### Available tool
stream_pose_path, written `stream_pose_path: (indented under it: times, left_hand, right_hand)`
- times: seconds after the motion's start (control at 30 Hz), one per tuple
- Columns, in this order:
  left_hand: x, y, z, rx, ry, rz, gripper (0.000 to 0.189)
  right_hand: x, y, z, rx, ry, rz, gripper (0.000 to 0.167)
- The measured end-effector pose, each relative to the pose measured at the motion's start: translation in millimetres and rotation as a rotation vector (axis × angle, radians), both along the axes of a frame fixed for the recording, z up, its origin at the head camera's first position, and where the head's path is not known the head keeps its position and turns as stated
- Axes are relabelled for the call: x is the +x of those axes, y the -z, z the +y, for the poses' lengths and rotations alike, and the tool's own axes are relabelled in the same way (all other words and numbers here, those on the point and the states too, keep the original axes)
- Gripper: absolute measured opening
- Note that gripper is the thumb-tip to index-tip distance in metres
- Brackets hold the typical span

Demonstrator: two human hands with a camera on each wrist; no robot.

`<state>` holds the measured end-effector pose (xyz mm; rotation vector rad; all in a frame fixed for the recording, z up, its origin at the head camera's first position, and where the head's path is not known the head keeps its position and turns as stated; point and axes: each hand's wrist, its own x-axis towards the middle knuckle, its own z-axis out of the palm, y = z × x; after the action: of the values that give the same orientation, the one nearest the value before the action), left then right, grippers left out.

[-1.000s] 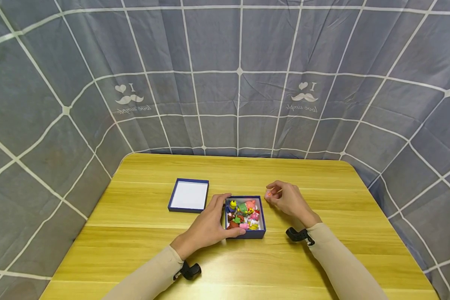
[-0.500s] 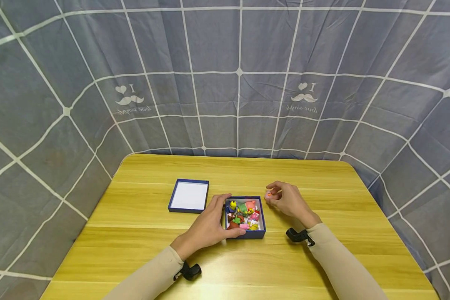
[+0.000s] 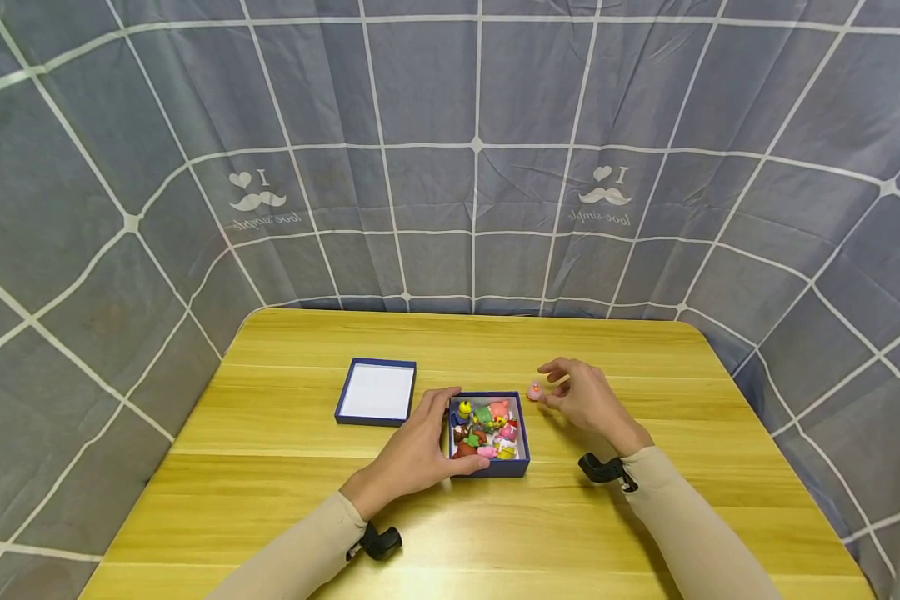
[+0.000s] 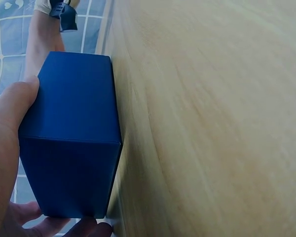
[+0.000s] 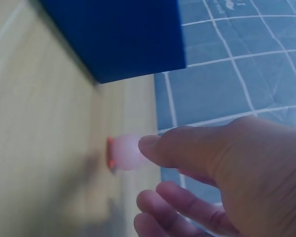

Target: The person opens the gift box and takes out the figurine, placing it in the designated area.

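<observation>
Backing yel. wood tbl [image 3: 510, 533]: gry grid curtain [image 3: 420, 192] | on tbl: blu box [image 3: 508, 468]

One blue box [image 3: 504, 469] is seen, filled with small figures [image 3: 499, 410] too jumbled to be counted exactly. One lid [image 3: 377, 392] is found left of the box, one pink toy [image 3: 534, 392] right of it. Two hands are counted, left [image 3: 411, 450] and right [image 3: 591, 406], one on each side.

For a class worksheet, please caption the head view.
Left fingers grip an open blue box of toy figurines, its lid lying nearby; right fingers curve beside a pink toy duck.
</observation>
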<state>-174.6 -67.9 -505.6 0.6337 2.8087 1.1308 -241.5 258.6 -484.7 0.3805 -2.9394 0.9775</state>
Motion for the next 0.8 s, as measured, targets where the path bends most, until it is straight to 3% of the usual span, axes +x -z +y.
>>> stream_pose_path:
  times: [0.53, 0.8]
  left_hand:
    - [0.1, -5.4, -4.5, -0.034, 0.026, -0.038, 0.122]
    - [0.0, -6.1, -7.1, -0.026, 0.038, -0.049, 0.125]
  right_hand:
    - [15.6, -40.7, -16.3, 0.040, -0.059, 0.135, 0.041]
    - [23.7, -51.6, -34.6, 0.047, -0.129, 0.191, 0.037]
